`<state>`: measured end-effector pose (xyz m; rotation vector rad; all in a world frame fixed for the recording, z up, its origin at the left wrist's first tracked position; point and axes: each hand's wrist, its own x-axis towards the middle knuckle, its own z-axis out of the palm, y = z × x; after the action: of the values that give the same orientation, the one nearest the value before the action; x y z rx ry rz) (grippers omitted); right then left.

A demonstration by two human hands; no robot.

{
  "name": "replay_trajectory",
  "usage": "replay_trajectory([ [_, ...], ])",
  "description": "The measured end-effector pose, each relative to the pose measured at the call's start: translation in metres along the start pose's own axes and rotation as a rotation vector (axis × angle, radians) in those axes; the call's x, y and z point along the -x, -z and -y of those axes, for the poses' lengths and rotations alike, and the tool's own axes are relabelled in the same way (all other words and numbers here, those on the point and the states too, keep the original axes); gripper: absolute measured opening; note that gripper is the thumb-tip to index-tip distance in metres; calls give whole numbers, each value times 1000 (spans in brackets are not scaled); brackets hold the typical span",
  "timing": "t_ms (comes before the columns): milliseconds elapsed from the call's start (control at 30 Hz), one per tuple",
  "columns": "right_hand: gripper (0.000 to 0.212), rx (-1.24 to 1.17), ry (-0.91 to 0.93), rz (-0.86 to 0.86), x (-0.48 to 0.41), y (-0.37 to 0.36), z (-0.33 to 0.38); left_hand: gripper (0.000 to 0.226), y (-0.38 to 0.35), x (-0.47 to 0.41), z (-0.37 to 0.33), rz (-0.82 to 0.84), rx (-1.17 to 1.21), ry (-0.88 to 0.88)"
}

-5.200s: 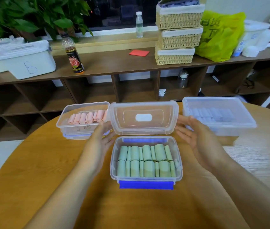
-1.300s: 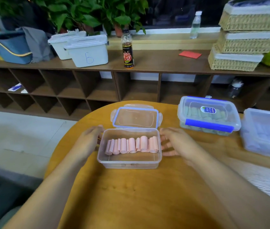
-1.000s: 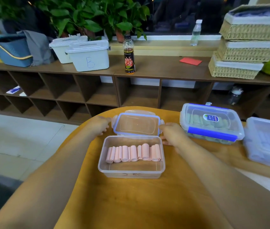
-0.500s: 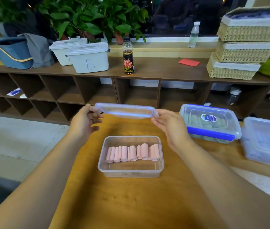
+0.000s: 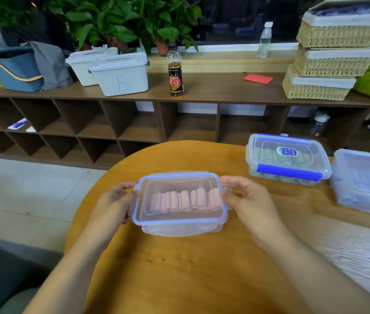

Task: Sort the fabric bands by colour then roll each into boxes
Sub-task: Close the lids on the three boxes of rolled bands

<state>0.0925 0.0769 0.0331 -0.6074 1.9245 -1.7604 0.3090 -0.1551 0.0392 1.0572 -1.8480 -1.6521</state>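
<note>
L grip [image 5: 117, 203], R grip [image 5: 246, 199] pinch lid [image 5: 180, 219] ends; lid btwn them atop box [image 5: 179, 231].

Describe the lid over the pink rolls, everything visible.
The lid is a clear plastic rectangle with rounded corners, a blue seal round its rim and clear latch flaps at its edges; the front flap hangs down, unlatched. It lies roughly level over the pink rolls, which show through it. The left hand and right hand grip its short ends.
</note>
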Motion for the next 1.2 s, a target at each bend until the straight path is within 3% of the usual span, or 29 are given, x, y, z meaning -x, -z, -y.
replay_trajectory([
  [367, 37, 155, 93, -80, 4, -4, -13, 15, -23, -5, 2, -75, -182, -54],
  [567, 37, 169, 137, -75, 3, -7, -18, 18, -34, -4, -2, -87, -62, -59],
  [767, 45, 421, 285, 17, 18, -10, -23, 27, -39, -4, 3, -59, 89, 40],
  [867, 54, 488, 255, 46, 25, -15, -26, 49, -41, -6, 3, -80, -105, 1],
  [967, 70, 614, 314, 58, 26, -20, -26, 57, -48, -2, 1, -54, -226, -88],
  [1200, 70, 248, 176, 116, 33, -39, -22, 58, -47, -4, 11, 18, 267, 86],
])
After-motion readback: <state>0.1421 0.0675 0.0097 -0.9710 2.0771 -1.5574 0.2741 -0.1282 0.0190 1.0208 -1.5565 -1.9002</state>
